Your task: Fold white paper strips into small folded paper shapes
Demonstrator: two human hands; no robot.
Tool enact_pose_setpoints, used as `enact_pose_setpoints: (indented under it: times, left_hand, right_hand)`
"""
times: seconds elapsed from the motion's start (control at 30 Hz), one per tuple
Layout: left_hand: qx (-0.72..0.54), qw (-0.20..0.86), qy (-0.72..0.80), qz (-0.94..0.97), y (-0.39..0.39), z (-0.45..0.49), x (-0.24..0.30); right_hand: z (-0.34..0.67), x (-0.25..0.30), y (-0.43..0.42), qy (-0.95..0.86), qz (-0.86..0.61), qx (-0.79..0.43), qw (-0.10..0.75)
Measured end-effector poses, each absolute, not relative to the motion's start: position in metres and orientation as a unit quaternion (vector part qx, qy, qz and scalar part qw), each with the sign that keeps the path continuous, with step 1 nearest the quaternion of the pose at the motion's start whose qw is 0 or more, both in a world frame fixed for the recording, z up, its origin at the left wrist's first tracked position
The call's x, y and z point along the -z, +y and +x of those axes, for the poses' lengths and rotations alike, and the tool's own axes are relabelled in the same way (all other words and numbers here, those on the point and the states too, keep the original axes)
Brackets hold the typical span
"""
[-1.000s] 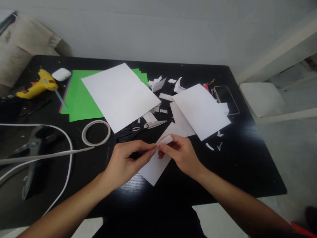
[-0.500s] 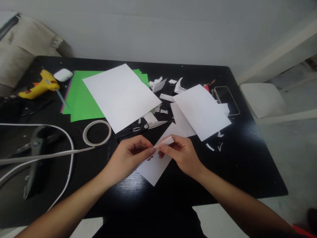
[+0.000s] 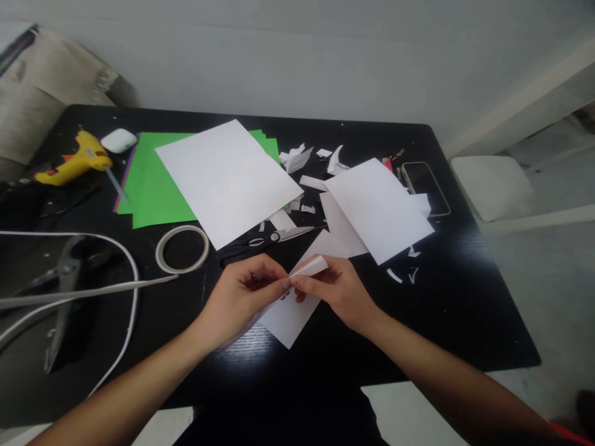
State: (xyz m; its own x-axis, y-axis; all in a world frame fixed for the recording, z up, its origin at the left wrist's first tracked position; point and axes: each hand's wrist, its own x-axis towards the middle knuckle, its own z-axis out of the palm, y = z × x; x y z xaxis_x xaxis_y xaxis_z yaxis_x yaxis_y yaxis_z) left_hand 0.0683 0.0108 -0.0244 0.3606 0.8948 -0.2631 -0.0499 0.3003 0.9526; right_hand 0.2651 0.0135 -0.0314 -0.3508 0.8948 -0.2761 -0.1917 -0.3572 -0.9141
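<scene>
Between my two hands is a narrow folded strip of white paper (image 3: pixel 312 267), its free end sticking out to the upper right. My left hand (image 3: pixel 248 288) pinches it with thumb and forefinger, and part of the strip is hidden behind those fingers. Close beside, my right hand (image 3: pixel 338 286) pinches the same strip, the two thumb tips nearly touching. Below the hands a white paper sheet (image 3: pixel 294 322) lies on the black table. Just beyond my left hand rest black-handled scissors (image 3: pixel 274 236), blades pointing right.
Green sheets (image 3: pixel 160 186) lie under a white square sheet (image 3: pixel 227 179). More white paper (image 3: pixel 379 210), scraps and a phone (image 3: pixel 425 186) are on the right. A tape roll (image 3: pixel 182 249), yellow glue gun (image 3: pixel 83 158), pliers (image 3: pixel 65 303) and white cable (image 3: pixel 136 310) occupy the left.
My right thumb has shifted slightly left along the strip, closer to my left thumb. The strip's free end has tilted a little. Everything else stays in place.
</scene>
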Motion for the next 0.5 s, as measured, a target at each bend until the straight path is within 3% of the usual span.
enact_pose_setpoints:
  times: [0.5]
  left_hand:
    - [-0.359, 0.695, 0.413, 0.466, 0.0124, 0.0669, 0.0278]
  right_hand:
    - [0.2647, 0.0340, 0.0121, -0.413, -0.407, -0.718, 0.385]
